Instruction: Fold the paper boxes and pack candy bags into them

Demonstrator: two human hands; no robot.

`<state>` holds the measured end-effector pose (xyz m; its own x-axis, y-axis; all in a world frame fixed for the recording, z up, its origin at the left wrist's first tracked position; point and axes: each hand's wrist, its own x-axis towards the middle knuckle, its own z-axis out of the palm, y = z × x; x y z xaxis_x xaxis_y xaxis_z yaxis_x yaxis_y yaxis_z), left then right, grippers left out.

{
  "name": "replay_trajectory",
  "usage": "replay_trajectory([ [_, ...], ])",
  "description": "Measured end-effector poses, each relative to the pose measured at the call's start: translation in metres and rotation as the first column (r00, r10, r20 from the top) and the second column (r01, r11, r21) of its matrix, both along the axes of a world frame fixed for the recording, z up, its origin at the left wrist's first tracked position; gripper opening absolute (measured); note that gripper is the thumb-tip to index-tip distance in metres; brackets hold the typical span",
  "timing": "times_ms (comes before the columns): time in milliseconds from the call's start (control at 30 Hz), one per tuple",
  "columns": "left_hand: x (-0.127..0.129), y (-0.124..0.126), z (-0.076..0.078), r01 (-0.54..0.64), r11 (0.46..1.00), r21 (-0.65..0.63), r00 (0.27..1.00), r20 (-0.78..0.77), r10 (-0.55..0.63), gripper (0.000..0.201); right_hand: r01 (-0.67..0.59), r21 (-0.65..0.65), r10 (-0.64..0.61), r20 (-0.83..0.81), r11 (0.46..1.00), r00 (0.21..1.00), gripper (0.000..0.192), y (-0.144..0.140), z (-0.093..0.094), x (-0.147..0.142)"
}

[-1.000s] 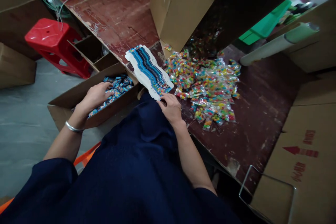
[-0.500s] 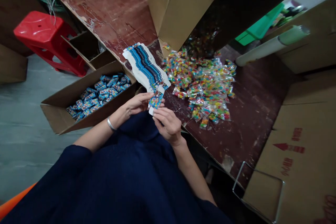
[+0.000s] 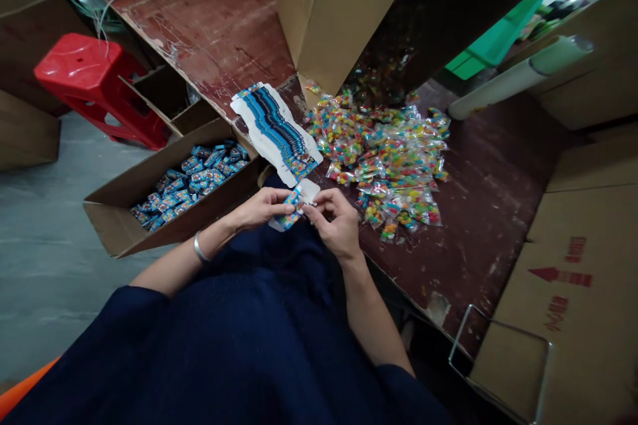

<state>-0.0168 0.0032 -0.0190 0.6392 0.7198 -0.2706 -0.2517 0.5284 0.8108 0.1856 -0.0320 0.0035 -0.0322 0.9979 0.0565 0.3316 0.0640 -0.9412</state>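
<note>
Blue printed card, a small flat carton blank, is pinched between the fingertips of our left hand and right hand, just below the fanned stack of blanks at the table edge.

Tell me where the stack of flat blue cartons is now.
In the head view, the stack of flat blue cartons lies on the table edge, left of the pile of candy bags, right of the open cardboard box, just above both hands.
</note>
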Motion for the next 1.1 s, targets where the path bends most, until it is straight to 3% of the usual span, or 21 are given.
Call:
replay_trajectory([
  [100,0.009,-0.003,-0.003,-0.182,0.983,-0.005,0.983,-0.003,0.182,0.049,0.184,0.016,-0.180,-0.131,0.983,0.975,0.041,-0.006,-0.009,-0.007],
  [267,0.026,-0.013,-0.013,-0.397,0.916,0.063,0.915,-0.058,0.400,0.046,0.214,-0.103,-0.233,-0.237,0.971,0.943,0.028,-0.013,-0.024,-0.025],
  [467,0.031,-0.025,-0.016,-0.539,0.787,0.300,0.792,-0.139,0.595,0.052,0.336,-0.030,-0.334,-0.233,0.941,0.913,0.028,-0.011,-0.030,-0.035],
  [533,0.030,-0.028,-0.015,-0.510,0.778,0.366,0.789,-0.161,0.593,0.060,0.368,0.023,-0.354,-0.220,0.930,0.909,0.037,-0.009,-0.033,-0.036],
  [600,0.028,-0.030,-0.015,-0.445,0.813,0.377,0.827,-0.176,0.534,0.060,0.374,0.070,-0.356,-0.193,0.925,0.914,0.041,-0.008,-0.037,-0.036],
  [767,0.020,-0.024,-0.014,-0.302,0.901,0.312,0.926,-0.127,0.354,0.044,0.324,0.143,-0.310,-0.117,0.935,0.944,0.022,-0.008,-0.038,-0.029],
  [867,0.015,-0.019,-0.010,-0.214,0.920,0.330,0.950,-0.149,0.274,0.035,0.286,0.212,-0.278,-0.066,0.935,0.958,0.026,-0.007,-0.035,-0.025],
  [1100,0.018,-0.017,-0.005,-0.357,0.874,0.330,0.911,-0.085,0.404,0.039,0.318,0.154,-0.268,-0.278,0.935,0.922,0.025,-0.001,-0.031,-0.032],
])
